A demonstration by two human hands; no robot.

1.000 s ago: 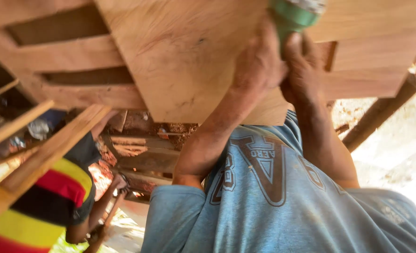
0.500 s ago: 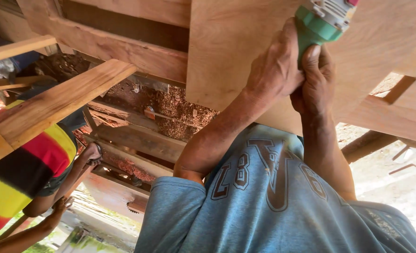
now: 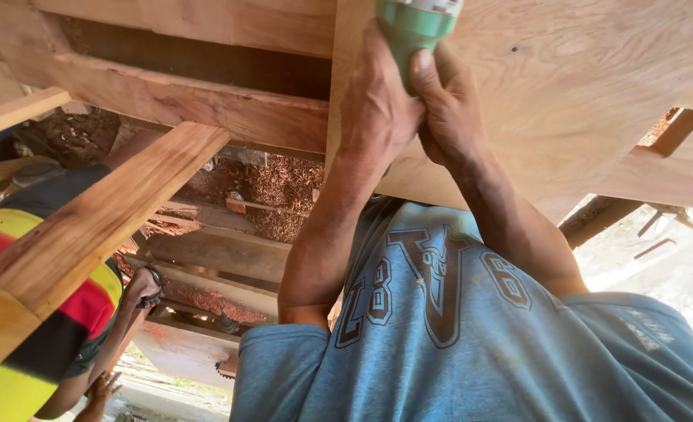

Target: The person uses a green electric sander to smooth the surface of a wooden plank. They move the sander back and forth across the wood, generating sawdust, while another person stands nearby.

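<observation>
Both my hands are wrapped around the green handle of a power tool [image 3: 411, 27] at the top edge of the view; its head is cut off by the frame. My left hand [image 3: 378, 101] grips it from the left and my right hand [image 3: 448, 109] from the right, fingers touching. The tool rests against a broad, pale wooden panel [image 3: 565, 94]. My blue printed shirt [image 3: 456, 328] fills the lower part of the view.
A wooden frame with rails [image 3: 206, 94] adjoins the panel on the left. A loose plank [image 3: 96, 227] slants across the left. Another person in a yellow, red and black striped shirt [image 3: 18, 352] stands at lower left, hand [image 3: 145, 285] near stacked boards and wood shavings [image 3: 284, 187].
My hands and the green tool have shifted left and up in the view, so more of the tool is cut off. The plank at left appears lower and closer.
</observation>
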